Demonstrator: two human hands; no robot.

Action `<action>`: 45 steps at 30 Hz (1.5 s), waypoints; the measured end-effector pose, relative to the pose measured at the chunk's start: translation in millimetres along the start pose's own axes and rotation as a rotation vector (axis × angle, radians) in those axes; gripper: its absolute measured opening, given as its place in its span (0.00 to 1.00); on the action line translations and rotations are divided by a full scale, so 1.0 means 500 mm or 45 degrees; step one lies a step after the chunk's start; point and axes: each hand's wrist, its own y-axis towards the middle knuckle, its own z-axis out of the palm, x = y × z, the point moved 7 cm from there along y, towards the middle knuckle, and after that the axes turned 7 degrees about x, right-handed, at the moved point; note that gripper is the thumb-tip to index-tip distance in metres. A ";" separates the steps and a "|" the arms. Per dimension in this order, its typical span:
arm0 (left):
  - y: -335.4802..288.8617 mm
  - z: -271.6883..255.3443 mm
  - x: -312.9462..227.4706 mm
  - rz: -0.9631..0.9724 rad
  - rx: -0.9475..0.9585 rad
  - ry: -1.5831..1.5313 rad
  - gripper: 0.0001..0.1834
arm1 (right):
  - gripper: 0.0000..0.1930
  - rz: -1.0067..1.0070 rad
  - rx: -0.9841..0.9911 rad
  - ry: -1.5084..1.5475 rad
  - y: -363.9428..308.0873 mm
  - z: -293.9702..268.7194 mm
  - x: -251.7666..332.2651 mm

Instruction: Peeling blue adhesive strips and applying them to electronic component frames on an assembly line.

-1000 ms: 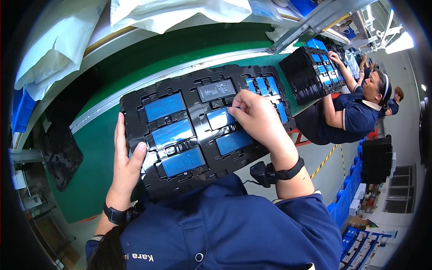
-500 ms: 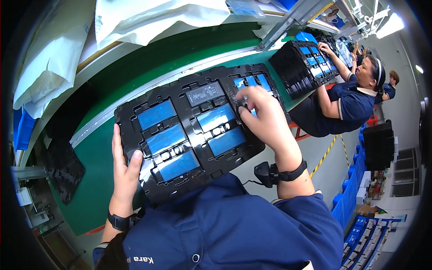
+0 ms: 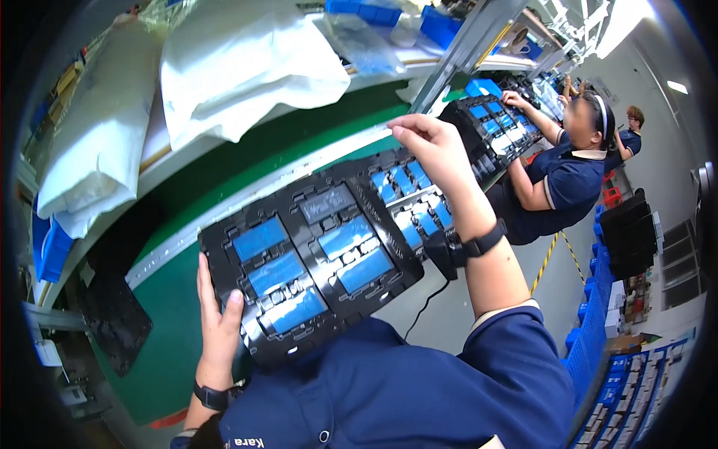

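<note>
In front of my body a black moulded plastic tray (image 3: pixel 309 232) lies tilted, with flat rectangular packs in its pockets. Most show shiny blue film, like this blue pack (image 3: pixel 275 273); a dark grey pack (image 3: pixel 327 203) sits in the upper pocket of the right column. My left hand (image 3: pixel 219 329) grips the tray's left edge, thumb on the near side and fingers along the outside. Raised above the tray's far right corner, my right hand (image 3: pixel 434 150) has thumb and fingertips drawn together, apart from the tray. Anything between those fingertips is too small to make out.
Smaller blue packs (image 3: pixel 425 217) sit in black pockets at the right, under my right forearm. A white-wrapped bundle (image 3: pixel 247 75) hangs over the shelf edge above the green bench (image 3: pixel 168 314). To the right a co-worker (image 3: pixel 572 161) handles another black tray (image 3: pixel 493 123).
My right hand has lifted off the tray's right part and moved up and away. The view has shifted, uncovering more small blue packs at the right. My left hand keeps its hold.
</note>
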 end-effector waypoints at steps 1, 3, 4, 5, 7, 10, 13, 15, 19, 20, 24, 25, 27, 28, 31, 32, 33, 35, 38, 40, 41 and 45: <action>-0.002 -0.001 -0.003 -0.003 -0.004 0.005 0.40 | 0.11 0.025 -0.033 -0.013 0.024 -0.010 -0.003; -0.006 -0.003 -0.004 -0.009 -0.002 0.010 0.40 | 0.13 0.055 -0.089 -0.081 0.078 -0.025 -0.036; -0.005 -0.002 -0.002 0.002 0.005 0.028 0.40 | 0.15 0.073 -0.103 -0.125 0.103 -0.034 -0.055; -0.005 -0.001 -0.005 0.000 0.002 0.016 0.40 | 0.15 0.056 -0.144 -0.271 0.131 -0.039 -0.073; -0.006 -0.002 -0.005 0.020 0.003 0.068 0.40 | 0.14 0.037 -0.181 -0.501 0.178 -0.036 -0.107; -0.004 0.002 -0.009 -0.013 0.013 0.071 0.41 | 0.12 -0.098 -0.487 -0.721 0.199 -0.044 -0.117; -0.009 -0.002 -0.013 -0.029 0.001 0.102 0.40 | 0.08 -0.051 -0.463 -0.825 0.211 -0.028 -0.099; -0.011 -0.001 -0.011 -0.035 0.000 0.083 0.40 | 0.08 -0.084 -0.484 -0.871 0.219 -0.021 -0.102; -0.007 0.001 -0.009 -0.059 -0.001 0.080 0.40 | 0.08 -0.162 -0.579 -0.713 0.229 -0.019 -0.101; -0.008 0.000 -0.007 -0.060 0.000 0.097 0.40 | 0.07 -0.198 -0.640 -0.686 0.226 -0.020 -0.097; -0.006 0.002 -0.008 -0.081 0.010 0.086 0.40 | 0.08 -0.250 -0.660 -0.688 0.232 -0.020 -0.085; -0.006 0.002 -0.009 -0.085 0.011 0.094 0.39 | 0.08 -0.250 -0.659 -0.685 0.232 -0.019 -0.084; -0.005 0.003 -0.012 -0.087 0.011 0.105 0.39 | 0.09 -0.214 -0.587 -0.696 0.239 -0.016 -0.088; -0.005 0.003 -0.012 -0.089 0.012 0.115 0.39 | 0.09 -0.215 -0.588 -0.693 0.241 -0.016 -0.090; -0.006 0.004 -0.014 -0.093 0.013 0.121 0.39 | 0.10 -0.253 -0.553 -0.781 0.248 -0.007 -0.088; -0.007 0.004 -0.015 -0.096 0.013 0.115 0.38 | 0.11 -0.174 -0.503 -0.854 0.253 -0.001 -0.092; -0.007 0.005 -0.015 -0.096 0.011 0.117 0.38 | 0.13 -0.095 -0.453 -0.925 0.258 0.004 -0.097; -0.007 0.005 -0.016 -0.109 0.012 0.098 0.38 | 0.12 -0.122 -0.436 -0.988 0.267 0.006 -0.102; -0.008 0.005 -0.011 -0.099 0.026 0.095 0.39 | 0.12 -0.222 -0.454 -1.064 0.275 0.003 -0.101; -0.007 0.005 -0.015 -0.109 0.025 0.096 0.39 | 0.12 -0.296 -0.488 -1.074 0.269 -0.002 -0.095; -0.007 0.005 -0.016 -0.119 0.024 0.095 0.39 | 0.12 -0.314 -0.496 -1.080 0.264 -0.003 -0.090; -0.005 0.008 -0.013 -0.100 0.032 0.094 0.39 | 0.10 -0.277 -0.540 -1.073 0.244 -0.010 -0.076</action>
